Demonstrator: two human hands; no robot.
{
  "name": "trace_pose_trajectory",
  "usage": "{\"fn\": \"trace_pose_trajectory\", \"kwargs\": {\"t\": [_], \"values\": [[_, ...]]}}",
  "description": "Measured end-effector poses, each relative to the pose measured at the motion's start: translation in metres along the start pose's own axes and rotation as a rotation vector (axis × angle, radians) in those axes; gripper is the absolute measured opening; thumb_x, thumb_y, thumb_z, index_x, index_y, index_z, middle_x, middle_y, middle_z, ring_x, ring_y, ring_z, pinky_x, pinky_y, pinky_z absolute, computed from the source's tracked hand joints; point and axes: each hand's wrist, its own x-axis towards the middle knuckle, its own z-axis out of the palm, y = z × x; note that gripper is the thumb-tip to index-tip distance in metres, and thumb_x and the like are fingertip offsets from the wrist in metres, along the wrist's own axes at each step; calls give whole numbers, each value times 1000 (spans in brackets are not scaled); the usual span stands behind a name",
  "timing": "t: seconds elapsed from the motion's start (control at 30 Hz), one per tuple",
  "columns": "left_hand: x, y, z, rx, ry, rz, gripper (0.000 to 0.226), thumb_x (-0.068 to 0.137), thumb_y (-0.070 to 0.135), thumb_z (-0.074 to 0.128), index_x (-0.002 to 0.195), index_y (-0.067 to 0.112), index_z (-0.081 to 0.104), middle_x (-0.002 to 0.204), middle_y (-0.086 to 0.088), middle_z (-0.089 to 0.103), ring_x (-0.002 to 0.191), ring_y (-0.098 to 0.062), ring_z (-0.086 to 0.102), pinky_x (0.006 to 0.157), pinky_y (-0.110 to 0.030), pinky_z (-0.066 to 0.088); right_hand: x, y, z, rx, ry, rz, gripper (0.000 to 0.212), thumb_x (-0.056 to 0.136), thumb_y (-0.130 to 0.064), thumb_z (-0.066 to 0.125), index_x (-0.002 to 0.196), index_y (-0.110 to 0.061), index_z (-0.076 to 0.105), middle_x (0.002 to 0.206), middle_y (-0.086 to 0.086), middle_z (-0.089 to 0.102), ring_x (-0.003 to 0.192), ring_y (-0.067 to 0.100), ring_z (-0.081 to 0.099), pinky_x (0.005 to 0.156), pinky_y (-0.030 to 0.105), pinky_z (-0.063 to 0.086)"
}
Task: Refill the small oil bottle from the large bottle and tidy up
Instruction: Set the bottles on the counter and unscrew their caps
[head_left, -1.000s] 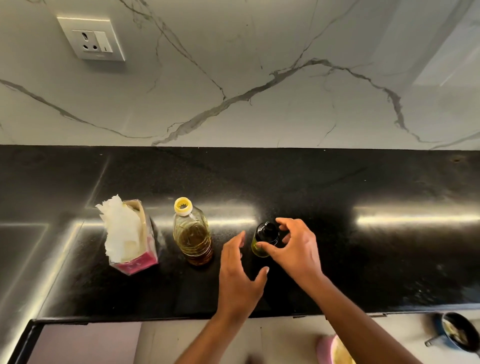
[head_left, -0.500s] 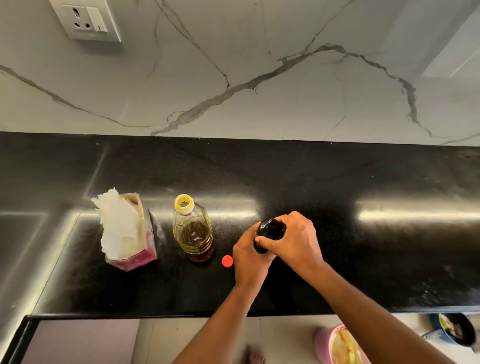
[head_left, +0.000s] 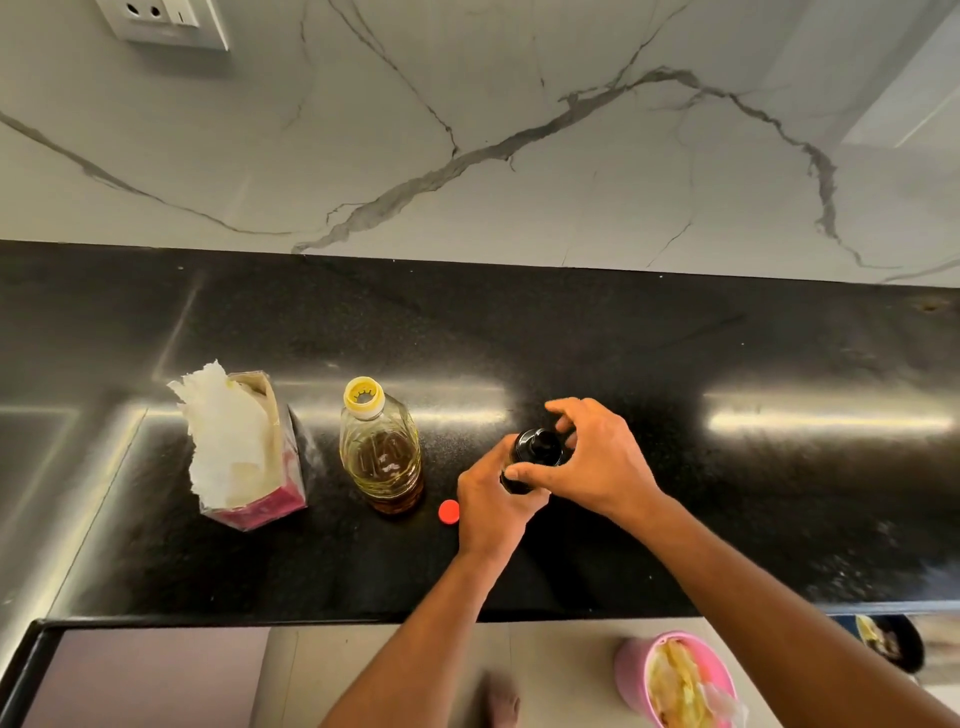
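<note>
Both hands meet at the small oil bottle (head_left: 535, 457), which stands upright on the black counter (head_left: 675, 364) a little right of centre. The left hand (head_left: 493, 506) is wrapped around the bottle's body from the near side, fingers closed on it and hiding most of the glass. The right hand (head_left: 597, 462) reaches in from the right, its thumb and fingertips curled around the dark cap at the top of the bottle, pinching it. The large bottle (head_left: 382, 457) stands upright to the left, well clear of the hands, its yellow neck open and yellowish oil filling part of it. Its red cap (head_left: 448, 511) lies flat on the counter between the large bottle's base and the left hand, just beside the wrist. Farther left sits a pink carton (head_left: 260, 467) with white tissue sticking out of its top
</note>
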Motion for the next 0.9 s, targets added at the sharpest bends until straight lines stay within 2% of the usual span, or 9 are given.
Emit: {"fn": "trace_pose_trajectory", "kwargs": {"t": [0.07,0.13,0.23,0.33,0.4,0.53,0.67,0.77,0.9], "values": [[0,-1,1,0,2,-10,50,74,7,89,118,25,75,102,14,78,97,-7,76,87,-35,63,-2,-4,3,-65,61,74,73,51,-86,76,98,-33,65,90,-15,61,80,4,61,69,26,55],[0,-3,0,-23,-10,-21,51,75,5,90,118,26,75,102,15,78,99,-7,76,89,-34,62,-3,-8,5,-96,68,75,57,56,-75,81,89,-31,66,85,-13,61,76,5,61,65,26,55],[-1,-2,-1,-63,-20,-35,52,74,4,92,118,27,75,104,14,79,103,-8,75,92,-35,62,-3,-10,3,-105,-4,-9,53,63,-56,83,107,-31,70,96,-12,57,85,7,60,73,30,57],[-2,0,-1,-66,-21,-23,51,75,6,92,119,26,75,106,15,79,105,-7,74,93,-31,61,1,-11,-7,-122,-196,-95,74,69,-43,81,139,-33,60,115,-11,52,106,11,58,87,31,56],[-2,-1,-1,-39,-23,-16,51,76,8,92,120,26,75,107,16,78,106,-5,74,95,-29,60,3,-15,-12,-124,-201,-88,81,72,-49,81,146,-33,54,122,-10,53,115,13,59,92,35,56],[-2,-4,-1,11,-9,-30,38,75,10,92,108,23,77,100,17,78,100,-2,74,93,-25,60,5,-32,-12,-291,-29,79,69,71,-78,73,114,-25,67,99,-7,68,89,15,69,75,38,61],[-2,-3,-2,-2,-37,-28,47,75,7,90,116,26,75,97,14,79,97,-9,76,91,-31,61,6,-40,-9,-371,-76,66,50,69,-69,76,89,-24,67,78,-8,65,71,14,66,63,34,59],[-2,-5,-3,-29,-37,-32,49,75,8,92,117,26,75,102,13,79,100,-10,76,91,-33,62,8,-37,-11,-421,-162,-104,50,68,-51,80,113,-32,70,99,-8,61,86,16,65,71,35,59],[-3,-4,-6,26,-30,-17,50,75,15,94,120,25,74,105,16,78,102,-3,75,91,-31,62,8,-31,-17,-282,-347,-266,76,76,-35,80,147,-34,53,130,-7,51,116,13,54,91,35,56]]}}
